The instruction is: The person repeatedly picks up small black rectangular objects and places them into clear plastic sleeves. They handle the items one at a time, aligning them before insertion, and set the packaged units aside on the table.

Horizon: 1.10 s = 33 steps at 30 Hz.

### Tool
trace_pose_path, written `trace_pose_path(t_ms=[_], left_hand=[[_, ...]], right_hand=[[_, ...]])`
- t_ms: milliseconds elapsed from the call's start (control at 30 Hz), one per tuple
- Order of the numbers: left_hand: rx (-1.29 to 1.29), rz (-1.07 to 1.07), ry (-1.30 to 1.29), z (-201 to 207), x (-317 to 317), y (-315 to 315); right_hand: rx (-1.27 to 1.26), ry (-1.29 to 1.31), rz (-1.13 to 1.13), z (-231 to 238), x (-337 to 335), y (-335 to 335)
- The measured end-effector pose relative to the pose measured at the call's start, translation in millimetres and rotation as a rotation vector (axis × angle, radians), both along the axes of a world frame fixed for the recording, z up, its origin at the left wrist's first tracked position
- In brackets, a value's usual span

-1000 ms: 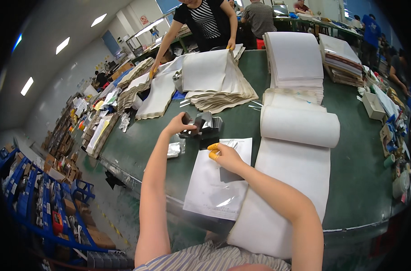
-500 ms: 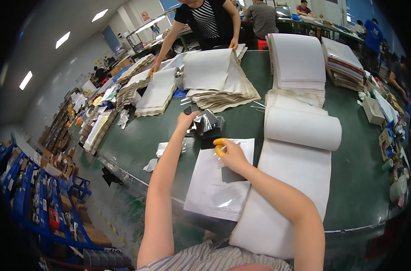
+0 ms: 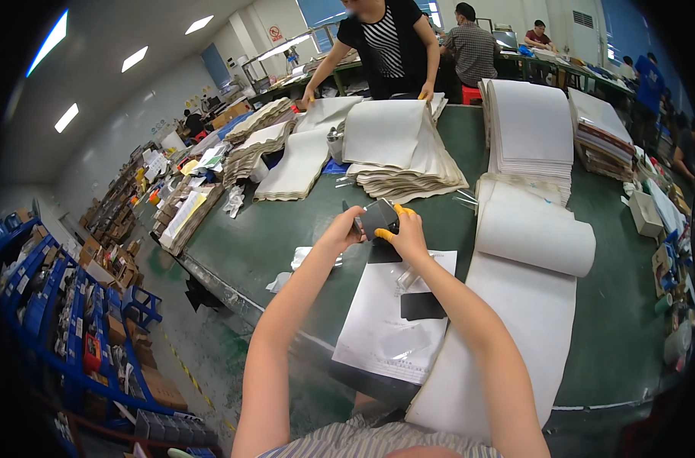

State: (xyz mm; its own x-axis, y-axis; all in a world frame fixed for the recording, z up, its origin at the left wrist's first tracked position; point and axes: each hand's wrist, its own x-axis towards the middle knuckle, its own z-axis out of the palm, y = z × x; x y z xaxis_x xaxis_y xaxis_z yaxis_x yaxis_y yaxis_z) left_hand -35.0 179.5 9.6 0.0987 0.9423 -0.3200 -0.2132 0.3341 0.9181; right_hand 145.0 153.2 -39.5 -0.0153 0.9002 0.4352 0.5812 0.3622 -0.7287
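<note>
Both my hands meet above the middle of the green table, around a dark grey, flat, squarish piece. My left hand grips its left side, with a dark narrow end sticking out beyond the fingers. On the right edge, my right hand has closed, with yellow covers on thumb and fingertips. What lies behind the piece is hidden. Below the hands a printed white sheet carries a black rectangle, a small clear plastic bag and a clear strip.
To the right, a large white sheet curls into a roll. Stacks of big sheets stand at the back, where another person handles them. Crumpled clear film lies left of my hands. A white open box sits far right.
My right hand has risen from the printed sheet to join the left at the grey piece. The view has shifted, and the other person has straightened up somewhat.
</note>
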Motion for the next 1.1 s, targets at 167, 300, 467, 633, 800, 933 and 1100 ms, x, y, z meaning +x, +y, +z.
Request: trace_pose_path(t_ms=[167, 300, 467, 633, 800, 933, 1100], left_hand=[[-0.008, 0.044, 0.049, 11.4, 12.6, 0.4], [-0.05, 0.016, 0.156, 2.8, -0.3, 12.4], [0.028, -0.041, 0.452, 15.2, 23.9, -1.2], [0.101, -0.07, 0.66, 20.5, 30.8, -4.5], [0.475, -0.198, 1.104, 18.7, -4.9, 16.7], [0.605, -0.386, 1.477, 14.7, -30.5, 25.8], [0.547, -0.61, 1.606, 9.2, -43.1, 49.5]], right_hand=[[0.107, 0.023, -0.002, -2.7, 3.8, -3.3], [0.046, 0.063, 0.053, -1.1, 0.6, -0.5], [0.074, 0.053, 0.098, -1.6, 6.7, -0.6], [0.234, -0.048, 0.056, -4.5, 6.2, -4.4], [0.364, -0.048, 0.03, -4.0, 3.3, -7.7], [0.389, -0.039, -0.007, -2.3, 8.0, -5.1], [0.391, -0.124, -0.044, -1.6, 19.4, 2.6]])
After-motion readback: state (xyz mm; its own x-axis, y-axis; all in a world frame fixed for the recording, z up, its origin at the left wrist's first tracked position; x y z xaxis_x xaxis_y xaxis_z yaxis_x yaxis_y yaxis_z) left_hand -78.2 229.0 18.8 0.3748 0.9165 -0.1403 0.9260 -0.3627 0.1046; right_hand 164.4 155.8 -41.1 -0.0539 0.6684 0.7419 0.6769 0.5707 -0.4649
